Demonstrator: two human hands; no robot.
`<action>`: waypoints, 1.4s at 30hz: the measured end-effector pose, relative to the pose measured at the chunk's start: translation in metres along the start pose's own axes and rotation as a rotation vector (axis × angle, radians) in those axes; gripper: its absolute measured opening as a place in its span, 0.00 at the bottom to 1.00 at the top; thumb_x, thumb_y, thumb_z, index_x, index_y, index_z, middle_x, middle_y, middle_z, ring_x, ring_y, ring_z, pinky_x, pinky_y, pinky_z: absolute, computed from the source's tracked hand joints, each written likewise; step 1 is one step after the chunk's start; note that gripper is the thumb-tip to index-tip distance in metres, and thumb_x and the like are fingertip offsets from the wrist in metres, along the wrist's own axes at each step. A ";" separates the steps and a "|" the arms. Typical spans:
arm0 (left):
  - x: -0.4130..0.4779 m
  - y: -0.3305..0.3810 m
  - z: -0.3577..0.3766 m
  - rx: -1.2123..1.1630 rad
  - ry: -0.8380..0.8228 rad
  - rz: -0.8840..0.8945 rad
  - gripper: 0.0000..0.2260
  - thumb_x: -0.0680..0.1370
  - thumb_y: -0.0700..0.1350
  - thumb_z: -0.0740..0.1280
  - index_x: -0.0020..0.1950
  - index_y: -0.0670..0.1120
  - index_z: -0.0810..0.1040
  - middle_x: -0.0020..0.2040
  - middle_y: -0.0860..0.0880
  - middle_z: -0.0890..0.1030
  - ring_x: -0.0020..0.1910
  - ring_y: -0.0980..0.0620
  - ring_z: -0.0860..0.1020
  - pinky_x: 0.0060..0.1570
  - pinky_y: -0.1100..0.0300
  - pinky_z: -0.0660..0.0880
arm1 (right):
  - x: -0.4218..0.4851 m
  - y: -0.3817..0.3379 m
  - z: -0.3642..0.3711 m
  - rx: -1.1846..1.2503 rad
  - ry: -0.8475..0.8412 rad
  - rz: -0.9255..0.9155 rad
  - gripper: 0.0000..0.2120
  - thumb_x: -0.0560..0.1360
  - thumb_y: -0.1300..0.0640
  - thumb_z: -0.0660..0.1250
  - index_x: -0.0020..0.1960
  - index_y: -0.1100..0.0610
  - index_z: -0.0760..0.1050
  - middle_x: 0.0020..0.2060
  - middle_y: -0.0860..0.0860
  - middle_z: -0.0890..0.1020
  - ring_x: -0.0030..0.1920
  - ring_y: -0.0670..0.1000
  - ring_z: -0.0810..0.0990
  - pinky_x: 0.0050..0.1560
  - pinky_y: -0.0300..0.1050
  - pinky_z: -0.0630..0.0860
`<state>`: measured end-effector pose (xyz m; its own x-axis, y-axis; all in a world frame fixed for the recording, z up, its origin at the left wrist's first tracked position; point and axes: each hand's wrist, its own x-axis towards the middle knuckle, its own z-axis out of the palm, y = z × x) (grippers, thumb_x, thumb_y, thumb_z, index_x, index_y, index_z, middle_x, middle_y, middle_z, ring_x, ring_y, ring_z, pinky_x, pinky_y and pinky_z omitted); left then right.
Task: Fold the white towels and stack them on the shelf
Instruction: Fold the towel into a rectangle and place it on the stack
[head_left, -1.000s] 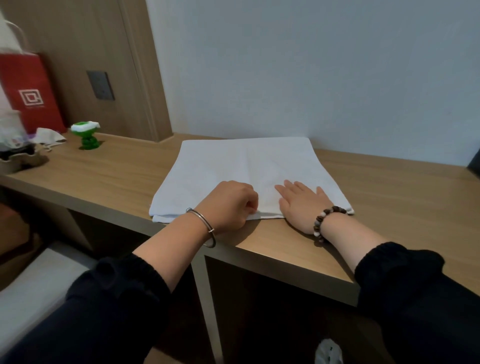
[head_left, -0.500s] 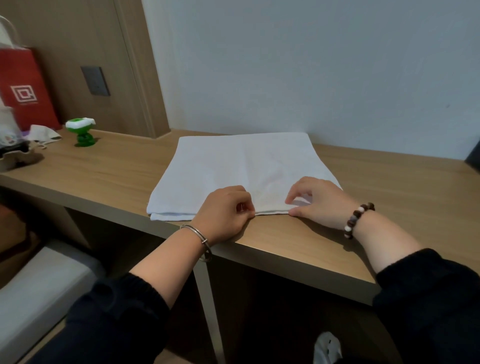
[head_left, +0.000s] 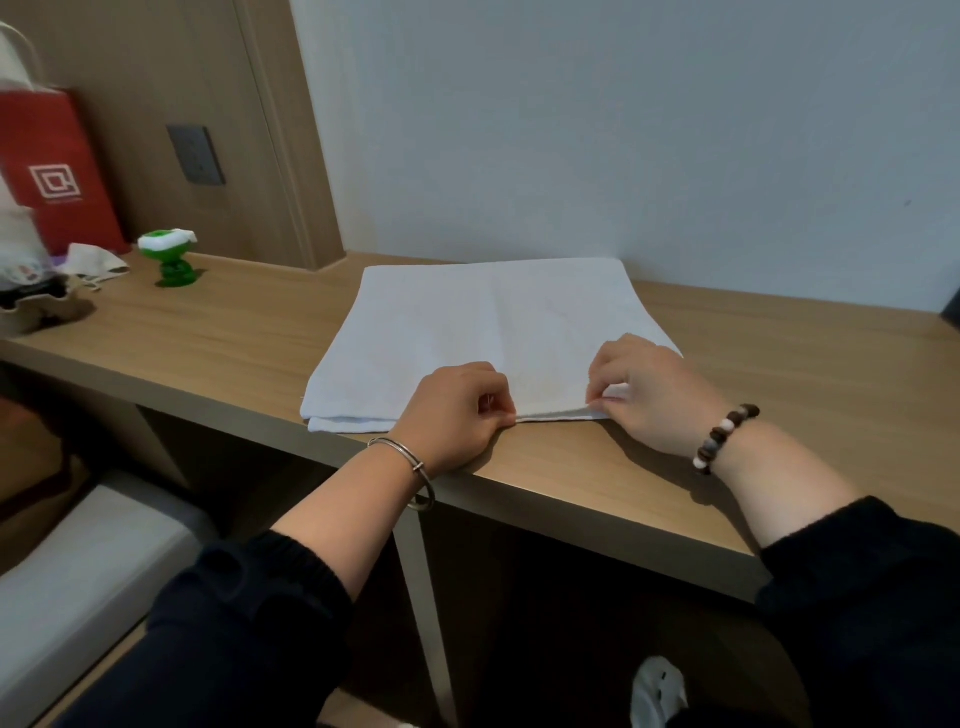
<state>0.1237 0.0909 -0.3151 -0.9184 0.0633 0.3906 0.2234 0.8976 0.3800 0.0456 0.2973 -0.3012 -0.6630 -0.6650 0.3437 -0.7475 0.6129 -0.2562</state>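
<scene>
A white towel (head_left: 467, 332) lies folded flat on the wooden shelf top (head_left: 234, 338), its far edge against the wall. My left hand (head_left: 457, 410) has its fingers curled and pinches the towel's near edge at the middle. My right hand (head_left: 649, 397) pinches the near right corner of the top layer and holds it slightly raised off the layer below. Both wrists rest by the shelf's front edge.
At the far left stand a red paper bag (head_left: 57, 171), a green and white figurine (head_left: 171, 260), a crumpled white cloth (head_left: 96, 260) and a dark tray (head_left: 31, 306). A grey cushion (head_left: 78, 571) sits below left. Open compartments lie under the shelf top.
My right hand went from lying flat on the towel to curling and pinching its near right corner, lifting the top layer a little. My left hand stayed at the near edge.
</scene>
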 end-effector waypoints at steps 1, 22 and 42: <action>0.000 0.000 0.000 0.007 0.001 0.003 0.02 0.73 0.43 0.72 0.42 0.46 0.81 0.39 0.55 0.75 0.39 0.56 0.72 0.42 0.62 0.69 | 0.000 0.000 0.001 -0.017 -0.029 -0.006 0.06 0.75 0.60 0.69 0.39 0.54 0.79 0.42 0.45 0.77 0.48 0.47 0.73 0.49 0.39 0.67; 0.016 0.044 0.039 0.318 -0.416 0.123 0.25 0.81 0.61 0.46 0.77 0.59 0.50 0.78 0.56 0.49 0.77 0.53 0.46 0.74 0.46 0.44 | -0.015 0.058 -0.021 0.154 0.031 0.757 0.22 0.76 0.51 0.64 0.26 0.57 0.69 0.23 0.53 0.70 0.27 0.53 0.68 0.28 0.41 0.62; 0.018 0.045 0.042 0.368 -0.433 0.132 0.25 0.78 0.66 0.45 0.75 0.66 0.46 0.78 0.56 0.47 0.77 0.51 0.45 0.73 0.43 0.44 | -0.017 0.046 -0.028 0.113 -0.085 0.809 0.18 0.76 0.52 0.64 0.32 0.61 0.69 0.29 0.55 0.69 0.33 0.54 0.70 0.35 0.44 0.67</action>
<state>0.1038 0.1503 -0.3262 -0.9577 0.2876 0.0065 0.2877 0.9577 0.0048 0.0239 0.3488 -0.2937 -0.9961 -0.0688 -0.0550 -0.0334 0.8729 -0.4868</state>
